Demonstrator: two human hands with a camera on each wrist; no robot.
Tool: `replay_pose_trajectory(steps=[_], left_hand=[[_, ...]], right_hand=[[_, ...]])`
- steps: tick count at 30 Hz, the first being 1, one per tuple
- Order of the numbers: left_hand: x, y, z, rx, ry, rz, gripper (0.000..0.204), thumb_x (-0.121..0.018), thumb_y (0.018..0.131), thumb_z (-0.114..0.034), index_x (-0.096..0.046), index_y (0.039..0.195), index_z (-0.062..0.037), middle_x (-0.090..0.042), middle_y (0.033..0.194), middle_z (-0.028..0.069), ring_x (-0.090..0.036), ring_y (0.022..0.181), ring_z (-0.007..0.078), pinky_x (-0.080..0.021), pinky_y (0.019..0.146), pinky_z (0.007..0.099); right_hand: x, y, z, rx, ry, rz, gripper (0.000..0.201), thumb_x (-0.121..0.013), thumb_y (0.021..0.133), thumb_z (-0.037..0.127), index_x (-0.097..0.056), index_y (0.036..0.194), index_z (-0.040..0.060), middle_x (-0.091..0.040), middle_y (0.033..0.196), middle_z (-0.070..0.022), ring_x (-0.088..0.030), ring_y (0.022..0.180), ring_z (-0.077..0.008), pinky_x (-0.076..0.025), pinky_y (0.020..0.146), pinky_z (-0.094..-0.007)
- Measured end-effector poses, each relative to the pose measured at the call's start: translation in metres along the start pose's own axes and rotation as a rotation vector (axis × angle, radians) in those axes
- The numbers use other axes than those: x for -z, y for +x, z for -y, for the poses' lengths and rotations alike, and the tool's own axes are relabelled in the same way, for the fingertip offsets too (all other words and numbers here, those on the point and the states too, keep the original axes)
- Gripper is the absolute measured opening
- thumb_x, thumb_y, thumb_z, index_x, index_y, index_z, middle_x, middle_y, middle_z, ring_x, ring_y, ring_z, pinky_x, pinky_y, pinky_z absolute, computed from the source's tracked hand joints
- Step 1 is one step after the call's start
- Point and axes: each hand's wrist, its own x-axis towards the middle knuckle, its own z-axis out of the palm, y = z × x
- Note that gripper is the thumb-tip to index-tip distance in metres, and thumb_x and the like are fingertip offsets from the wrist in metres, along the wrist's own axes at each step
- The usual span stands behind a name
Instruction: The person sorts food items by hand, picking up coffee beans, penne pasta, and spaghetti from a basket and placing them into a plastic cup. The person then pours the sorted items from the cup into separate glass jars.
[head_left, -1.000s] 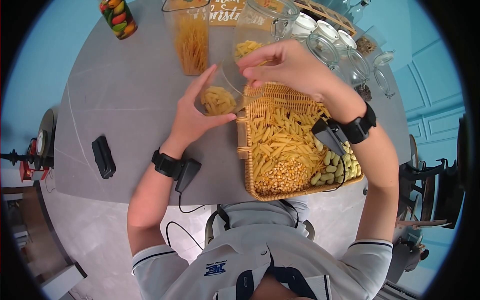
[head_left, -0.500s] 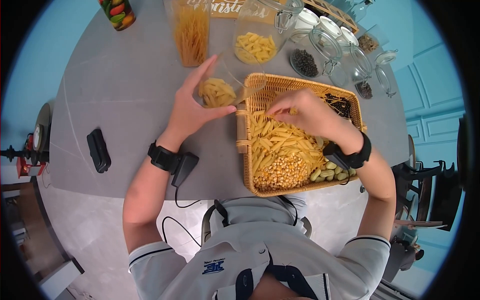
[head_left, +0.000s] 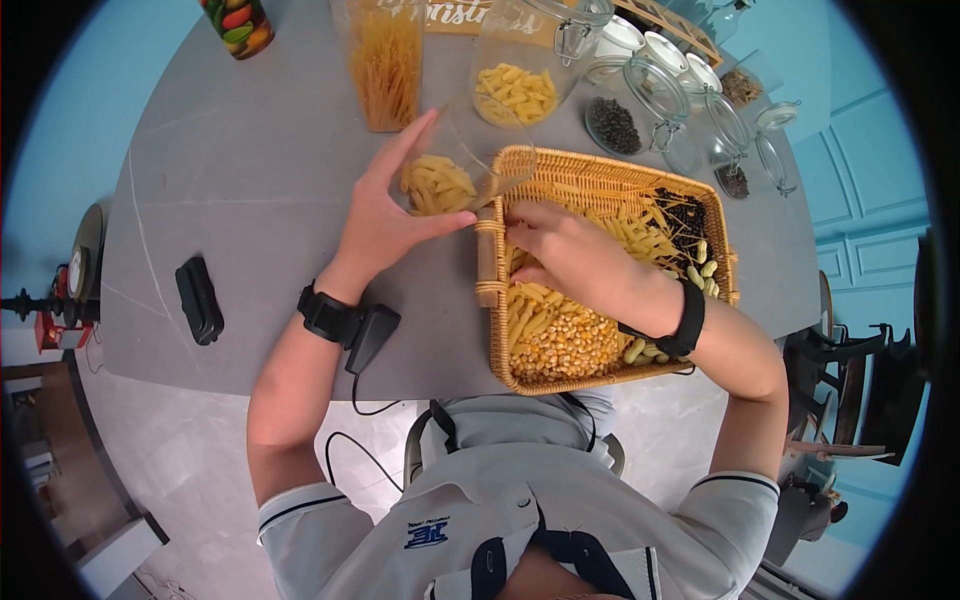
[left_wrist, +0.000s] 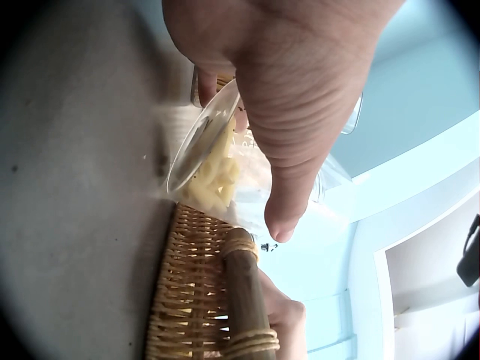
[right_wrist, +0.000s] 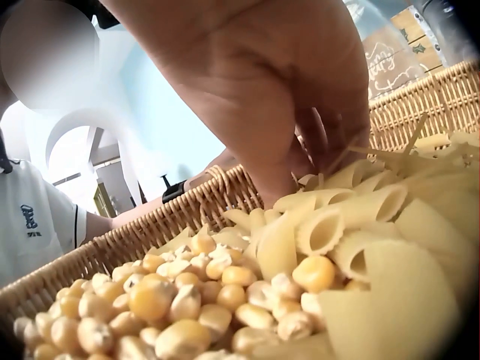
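The left hand [head_left: 382,215] grips a clear glass jar [head_left: 480,150] with penne at its bottom, tilted beside the wicker basket's left edge. In the left wrist view the thumb lies along the glass, with penne [left_wrist: 217,176] inside. Over the basket [head_left: 560,385], the right hand [head_left: 570,250] reaches down with bent fingers into the penne [head_left: 640,232]. In the right wrist view its fingertips are down among the penne [right_wrist: 322,229], partly hidden, next to corn kernels [right_wrist: 184,300]; whether they pinch any piece cannot be told.
Behind the basket stand a larger jar of penne [head_left: 515,92], a spaghetti container [head_left: 385,75], and a jar with dark beads [head_left: 612,125]. White lidded pots [head_left: 660,55] are at the back right. A black case [head_left: 199,300] lies on the table's left.
The right hand has moved from the glass jar's mouth down into the basket, then left to its near-left penne. The left hand still holds the jar, which has barely moved.
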Motion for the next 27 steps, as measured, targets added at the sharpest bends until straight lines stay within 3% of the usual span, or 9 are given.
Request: replay_pose_trajectory(steps=[5,11,14,17,20,23,24,27], left_hand=[[0.000,0.000,0.000,0.000,-0.007,0.002,0.101,-0.095,0.064,-0.026,-0.045,0.151,-0.0113,-0.053,0.146,0.0133,-0.051,0.134,0.0258,-0.040,0.112,0.0391],[0.000,0.000,0.000,0.004,-0.008,0.006,0.102,-0.095,0.064,-0.026,-0.044,0.151,-0.0117,-0.053,0.147,0.0131,-0.051,0.134,0.0259,-0.040,0.112,0.0391],[0.000,0.000,0.000,0.003,-0.003,0.005,0.102,-0.095,0.064,-0.026,-0.044,0.151,-0.0121,-0.052,0.147,0.0131,-0.051,0.135,0.0259,-0.040,0.112,0.0391],[0.001,0.001,-0.002,0.002,0.028,0.023,0.103,-0.094,0.066,-0.021,-0.041,0.152,-0.0093,-0.051,0.148,0.0133,-0.049,0.135,0.0242,-0.039,0.113,0.0379],[0.003,0.001,-0.007,0.009,0.066,0.056,0.105,-0.092,0.068,-0.011,-0.034,0.155,-0.0031,-0.049,0.150,0.0136,-0.048,0.136,0.0208,-0.038,0.114,0.0354],[0.003,0.001,-0.006,0.008,0.059,0.055,0.105,-0.092,0.068,-0.012,-0.034,0.155,-0.0030,-0.050,0.150,0.0132,-0.048,0.136,0.0206,-0.038,0.114,0.0352],[0.003,0.001,-0.005,0.008,0.054,0.055,0.104,-0.092,0.068,-0.012,-0.034,0.155,-0.0030,-0.050,0.150,0.0132,-0.048,0.136,0.0206,-0.038,0.114,0.0352],[0.001,0.000,-0.003,0.014,0.016,0.028,0.102,-0.094,0.066,-0.019,-0.040,0.153,-0.0086,-0.051,0.148,0.0129,-0.049,0.136,0.0237,-0.038,0.114,0.0373]], right_hand=[[0.000,-0.001,0.000,0.017,0.017,0.041,0.026,-0.075,0.077,0.007,-0.071,0.102,-0.0014,-0.060,0.114,-0.0138,-0.060,0.111,-0.0332,-0.052,0.092,-0.0416],[-0.002,-0.005,-0.003,0.092,-0.205,0.006,0.018,-0.067,0.082,0.002,-0.071,0.100,0.0003,-0.061,0.117,-0.0107,-0.060,0.111,-0.0322,-0.054,0.090,-0.0392],[-0.003,-0.005,-0.013,0.131,-0.272,0.013,0.015,-0.064,0.084,0.001,-0.070,0.098,0.0000,-0.064,0.110,-0.0109,-0.063,0.106,-0.0322,-0.055,0.088,-0.0388],[0.004,-0.001,-0.018,0.023,0.001,-0.015,0.015,-0.067,0.083,0.000,-0.070,0.098,-0.0010,-0.069,0.099,-0.0126,-0.068,0.095,-0.0336,-0.057,0.083,-0.0366],[0.007,0.002,-0.033,-0.030,0.269,-0.088,0.012,-0.069,0.086,-0.001,-0.071,0.097,-0.0013,-0.072,0.090,-0.0114,-0.070,0.081,-0.0283,-0.058,0.076,-0.0326],[0.021,0.007,-0.041,-0.433,0.851,-0.042,0.007,-0.070,0.090,0.000,-0.072,0.096,-0.0017,-0.072,0.090,-0.0085,-0.069,0.077,-0.0186,-0.056,0.071,-0.0283],[0.025,0.007,-0.044,-0.456,0.879,-0.068,0.005,-0.068,0.093,0.001,-0.070,0.097,-0.0011,-0.070,0.090,-0.0047,-0.065,0.076,-0.0083,-0.053,0.064,-0.0217],[0.026,0.003,-0.069,-0.549,1.110,-0.100,0.011,-0.069,0.092,0.000,-0.069,0.103,-0.0013,-0.070,0.093,-0.0065,-0.066,0.077,-0.0098,-0.055,0.064,-0.0219]])
